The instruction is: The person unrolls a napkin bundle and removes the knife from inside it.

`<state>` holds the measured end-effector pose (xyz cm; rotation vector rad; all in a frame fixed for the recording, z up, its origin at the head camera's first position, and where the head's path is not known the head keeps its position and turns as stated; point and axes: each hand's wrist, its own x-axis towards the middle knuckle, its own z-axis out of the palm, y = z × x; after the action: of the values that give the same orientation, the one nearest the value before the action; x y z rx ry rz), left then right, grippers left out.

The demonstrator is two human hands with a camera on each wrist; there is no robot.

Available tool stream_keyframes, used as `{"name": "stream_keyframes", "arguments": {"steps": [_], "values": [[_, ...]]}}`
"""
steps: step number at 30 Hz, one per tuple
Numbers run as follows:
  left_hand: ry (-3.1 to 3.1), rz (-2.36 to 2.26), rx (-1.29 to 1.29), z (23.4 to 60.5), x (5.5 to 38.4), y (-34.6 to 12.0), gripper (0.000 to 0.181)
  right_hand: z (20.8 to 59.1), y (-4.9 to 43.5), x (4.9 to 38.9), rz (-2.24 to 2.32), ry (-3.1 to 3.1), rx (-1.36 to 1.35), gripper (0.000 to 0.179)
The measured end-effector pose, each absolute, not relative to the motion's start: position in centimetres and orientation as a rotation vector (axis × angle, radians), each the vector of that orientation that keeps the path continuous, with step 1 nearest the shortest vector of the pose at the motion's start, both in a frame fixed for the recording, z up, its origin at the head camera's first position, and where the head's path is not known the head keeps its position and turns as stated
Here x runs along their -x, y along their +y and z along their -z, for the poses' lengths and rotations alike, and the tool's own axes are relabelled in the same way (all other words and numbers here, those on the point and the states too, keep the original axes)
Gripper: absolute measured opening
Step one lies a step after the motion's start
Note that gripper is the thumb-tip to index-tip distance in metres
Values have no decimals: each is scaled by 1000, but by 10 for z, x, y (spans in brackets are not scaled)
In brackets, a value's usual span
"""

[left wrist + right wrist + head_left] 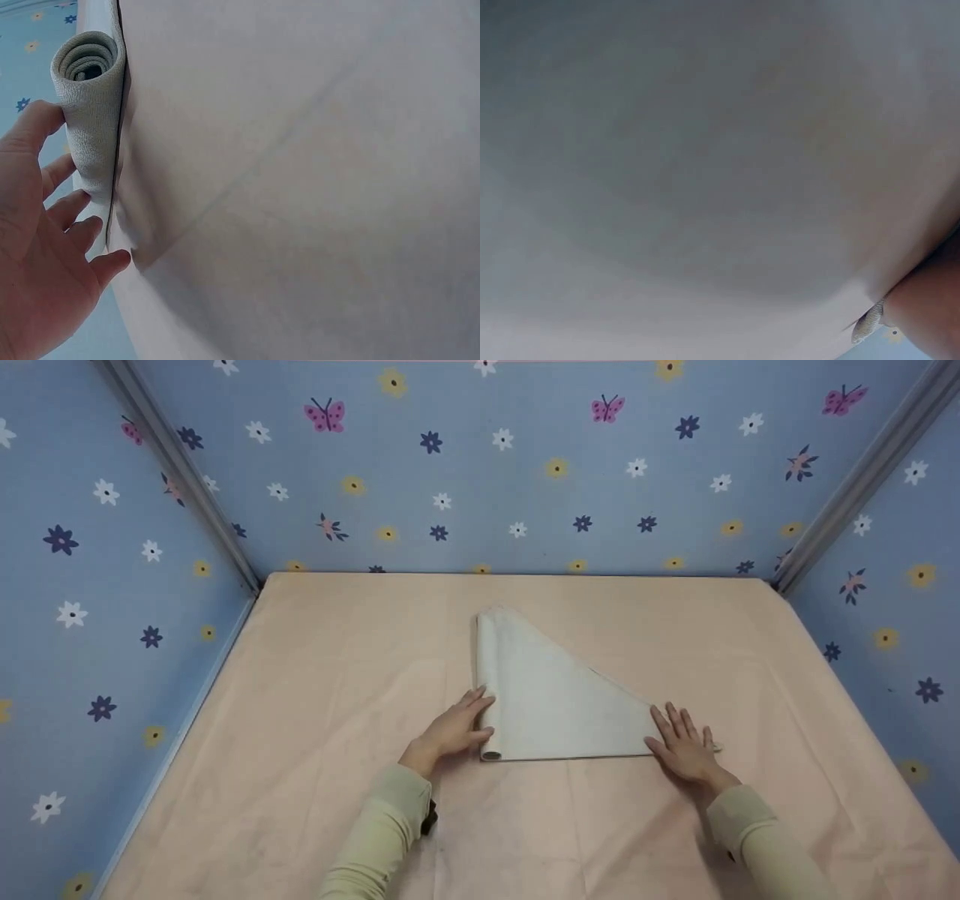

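A pale grey-white towel (570, 697), folded to a point on the right, lies on the table with its left edge wound into a tight roll (94, 127). The roll's spiral end faces the near side. My left hand (454, 727) rests against the left side of the roll near that end, thumb and fingers spread along it. At the right corner, my right hand (684, 746) lies flat with its fingers extended over the towel. Only part of this hand shows in the right wrist view, at the lower right, beside a small bit of towel (868, 324).
A peach tablecloth (337, 675) with creases covers the table. Blue walls (495, 472) with flowers and butterflies stand behind it and on both sides, with grey posts (184, 472) at the back corners.
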<state>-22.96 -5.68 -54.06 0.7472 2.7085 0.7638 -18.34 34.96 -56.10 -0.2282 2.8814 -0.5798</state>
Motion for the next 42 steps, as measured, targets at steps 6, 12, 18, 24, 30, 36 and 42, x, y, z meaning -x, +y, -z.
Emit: {"name": "stream_keyframes", "arguments": {"steps": [6, 12, 18, 24, 30, 36, 42], "values": [[2736, -699, -717, 538, 229, -55, 58, 562, 350, 184, 566, 2877, 228, 65], [2778, -637, -685, 532, 225, -50, 56, 562, 350, 184, 587, 2869, 238, 65], [2811, -648, -656, 528, 222, -43, 52, 562, 350, 184, 586, 2872, 231, 66], [2841, -653, -678, 530, 222, -36, 50, 562, 349, 184, 575, 2858, 218, 66], [2892, -572, -655, 532, 222, -23, 49, 562, 349, 184, 566, 2859, 204, 66], [2932, -517, -616, 538, 222, -11, 49, 562, 350, 184, 572, 2855, 201, 66], [2941, -527, -609, 541, 224, -4, 48, 563, 350, 184, 583, 2868, 216, 66]]}}
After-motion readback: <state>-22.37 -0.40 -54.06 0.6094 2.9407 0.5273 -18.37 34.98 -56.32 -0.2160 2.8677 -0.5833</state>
